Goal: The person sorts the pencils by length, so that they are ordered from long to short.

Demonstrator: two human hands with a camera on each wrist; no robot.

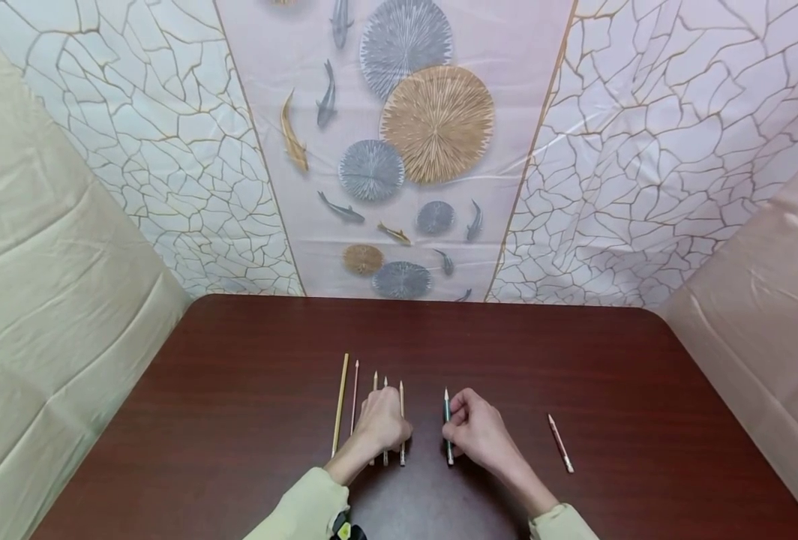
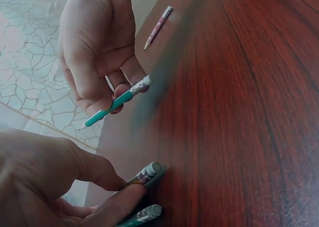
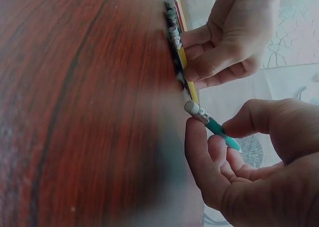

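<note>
In the head view my right hand pinches a green pencil, its point facing away from me and its white eraser toward me. The right wrist view shows thumb and fingers around this green pencil. My left hand pinches a yellow pencil, whose eraser end pokes out between thumb and finger in the left wrist view. Beside it, partly hidden beneath that hand, lie another pencil with an eraser and a light-coloured pencil.
Left of the left hand lie a thin red pencil and a long yellow pencil. A short pink pencil lies apart on the right. All rest on a dark red-brown wooden table, with a patterned cloth behind it.
</note>
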